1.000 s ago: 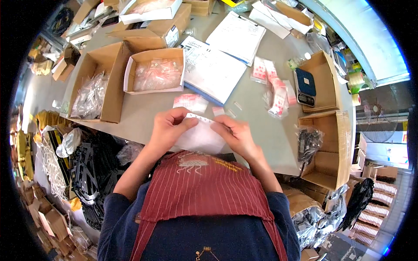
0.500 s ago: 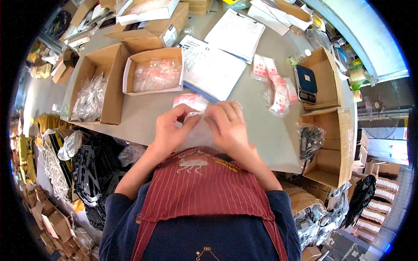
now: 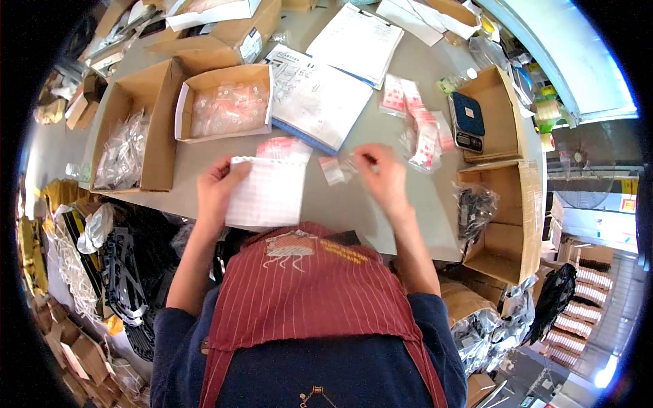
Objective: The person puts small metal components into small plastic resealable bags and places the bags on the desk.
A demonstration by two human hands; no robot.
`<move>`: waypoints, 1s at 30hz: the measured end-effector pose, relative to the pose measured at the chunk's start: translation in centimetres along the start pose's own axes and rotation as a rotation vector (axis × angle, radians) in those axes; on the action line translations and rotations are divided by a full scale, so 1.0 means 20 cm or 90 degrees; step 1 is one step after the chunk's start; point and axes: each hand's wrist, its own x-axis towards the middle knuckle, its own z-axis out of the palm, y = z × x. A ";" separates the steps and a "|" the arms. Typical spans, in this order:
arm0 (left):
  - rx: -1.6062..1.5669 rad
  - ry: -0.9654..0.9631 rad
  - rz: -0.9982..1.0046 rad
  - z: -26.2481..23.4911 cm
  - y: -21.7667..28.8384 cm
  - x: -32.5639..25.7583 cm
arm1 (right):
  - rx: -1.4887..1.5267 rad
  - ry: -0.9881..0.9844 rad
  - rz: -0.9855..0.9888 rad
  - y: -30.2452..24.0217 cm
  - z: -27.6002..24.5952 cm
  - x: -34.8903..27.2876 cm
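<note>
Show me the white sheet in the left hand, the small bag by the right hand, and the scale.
white sheet (image 3: pixel 266 194), head view, middle of the sheet
small bag (image 3: pixel 332 170), head view, bag's centre
scale (image 3: pixel 468 121), head view, dark top

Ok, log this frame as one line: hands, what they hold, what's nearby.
left hand: holds white sheet | right hand: on small clear bags | surface: grey table | nearby: open cardboard box

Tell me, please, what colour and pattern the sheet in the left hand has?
White with a faint fine grid, seen in the head view: the sheet held by the left hand.
</note>
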 end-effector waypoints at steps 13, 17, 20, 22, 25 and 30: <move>0.009 -0.024 0.000 -0.03 -0.03 0.02 | -0.044 -0.159 0.165 0.42 0.15 0.05; -0.005 -0.024 -0.018 -0.02 -0.05 0.03 | -0.185 -0.177 0.160 0.46 0.15 0.06; 0.001 -0.002 -0.009 -0.05 -0.07 0.02 | -0.271 -0.185 0.204 0.46 0.07 0.07; -0.013 0.000 -0.012 -0.09 -0.08 0.02 | -0.319 -0.282 0.281 0.43 -0.05 0.09; -0.032 0.006 -0.015 -0.13 -0.10 0.02 | -0.275 -0.219 0.247 0.44 -0.10 0.04; -0.017 0.022 -0.016 -0.09 -0.09 0.01 | -0.064 -0.153 0.131 0.38 0.04 -0.08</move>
